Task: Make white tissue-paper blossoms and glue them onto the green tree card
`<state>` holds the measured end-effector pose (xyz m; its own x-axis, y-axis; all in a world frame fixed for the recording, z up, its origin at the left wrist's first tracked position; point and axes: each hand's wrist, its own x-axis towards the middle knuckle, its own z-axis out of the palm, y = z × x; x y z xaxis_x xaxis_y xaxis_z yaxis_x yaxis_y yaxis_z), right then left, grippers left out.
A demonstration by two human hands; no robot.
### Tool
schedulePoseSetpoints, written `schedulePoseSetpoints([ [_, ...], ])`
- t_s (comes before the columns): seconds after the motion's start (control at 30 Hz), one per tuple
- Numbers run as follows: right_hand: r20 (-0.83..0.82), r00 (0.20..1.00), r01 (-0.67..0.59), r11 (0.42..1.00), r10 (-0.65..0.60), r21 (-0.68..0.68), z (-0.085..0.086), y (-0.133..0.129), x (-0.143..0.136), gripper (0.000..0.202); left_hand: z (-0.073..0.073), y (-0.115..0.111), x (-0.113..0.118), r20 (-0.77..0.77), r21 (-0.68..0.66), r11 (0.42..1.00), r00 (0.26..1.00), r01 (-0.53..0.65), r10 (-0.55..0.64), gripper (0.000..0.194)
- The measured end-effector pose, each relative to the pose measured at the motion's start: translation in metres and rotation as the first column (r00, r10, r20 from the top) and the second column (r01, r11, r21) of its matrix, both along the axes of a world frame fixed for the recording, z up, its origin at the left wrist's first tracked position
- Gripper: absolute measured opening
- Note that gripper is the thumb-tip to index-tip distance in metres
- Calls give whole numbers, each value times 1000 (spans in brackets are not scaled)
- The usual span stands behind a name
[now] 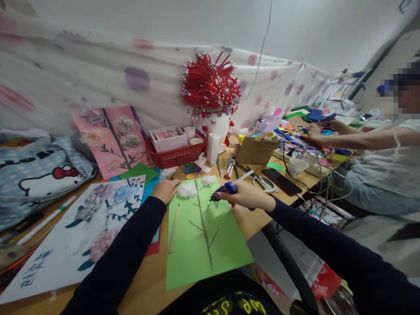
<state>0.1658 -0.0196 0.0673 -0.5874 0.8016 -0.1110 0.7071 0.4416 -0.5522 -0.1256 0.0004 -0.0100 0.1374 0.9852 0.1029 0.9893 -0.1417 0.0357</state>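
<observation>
A green sheet [187, 262] with a drawn dark branch lies in front of me. White fluffy tufts [187, 190] sit near its top edge, and a thin wooden stick [174, 228] rests on its left side. My right hand [252, 195] grips a blue glue gun [230, 187], whose dark tip points down at the sheet right of the branch. At the sheet's upper left corner, my left hand [166, 190] lies flat beside the white tuft, holding nothing I can see.
Left is a white sheet with flower pictures [72, 236]. Behind stand a red basket [173, 157], a red beaded headdress [213, 85] and a cardboard box [255, 152]. A phone [282, 181], a paper cup [298, 166] and cables lie right; another person's arms reach over the table.
</observation>
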Motion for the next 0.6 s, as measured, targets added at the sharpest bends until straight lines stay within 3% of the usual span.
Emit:
schedulePoseSetpoints([
  [0.33, 6, 1000, 22, 999, -22, -43, 11, -4, 9, 53, 2, -1, 3, -2, -14, 1000, 1000, -18, 18, 47],
  [0.6, 31, 999, -7, 998, 9, -63, 3, -2, 7, 55, 1, -1, 2, 19, -10, 1000, 999, -30, 30, 46],
])
